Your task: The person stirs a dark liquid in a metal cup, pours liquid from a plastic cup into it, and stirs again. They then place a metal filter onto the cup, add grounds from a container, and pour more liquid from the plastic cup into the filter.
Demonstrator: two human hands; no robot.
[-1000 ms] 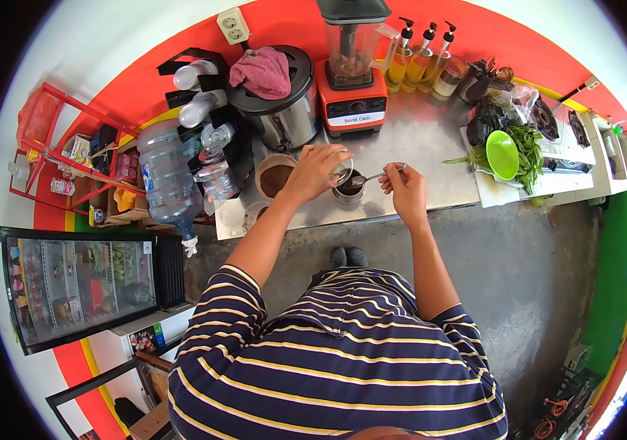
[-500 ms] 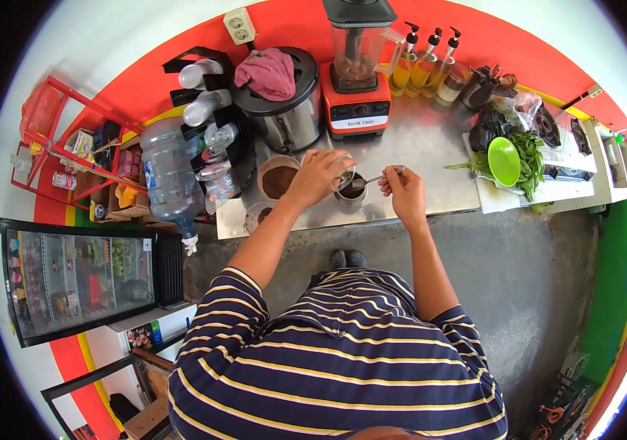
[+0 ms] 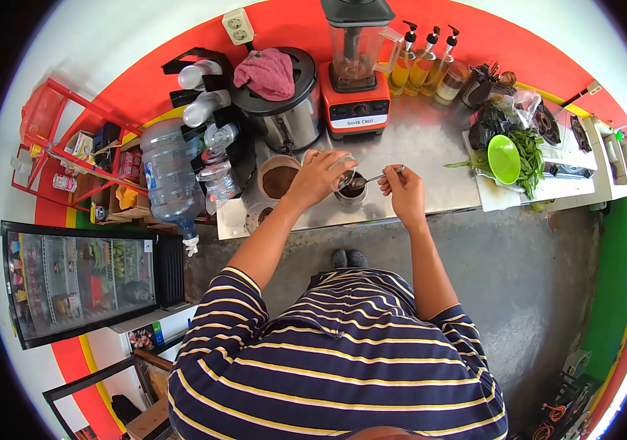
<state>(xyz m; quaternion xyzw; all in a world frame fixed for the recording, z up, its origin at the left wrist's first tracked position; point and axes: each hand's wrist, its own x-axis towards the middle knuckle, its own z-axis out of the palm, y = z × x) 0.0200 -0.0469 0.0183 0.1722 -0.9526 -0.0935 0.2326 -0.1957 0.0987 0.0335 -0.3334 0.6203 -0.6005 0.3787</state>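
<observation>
My left hand [image 3: 318, 177] is closed around a small clear glass [image 3: 345, 171], tilted over a round container [image 3: 351, 195] with dark contents. Between the fingers of my right hand [image 3: 404, 193] is the handle of a metal spoon [image 3: 377, 177]. The spoon's head reaches over the container's opening, close beside the glass rim. Left of these, partly behind my left wrist, stands a round tub [image 3: 263, 177] of brown powder. A smaller container [image 3: 253, 217] sits by the counter's front edge, partly hidden by my left forearm.
Behind my hands stand a red blender [image 3: 358, 99] and a steel pot [image 3: 288, 121] with a pink cloth [image 3: 263, 75]. Pump bottles [image 3: 422, 67] line the wall. A green bowl [image 3: 504, 160] and leafy greens [image 3: 530, 158] lie on the right; a water jug [image 3: 169, 169] is on the left.
</observation>
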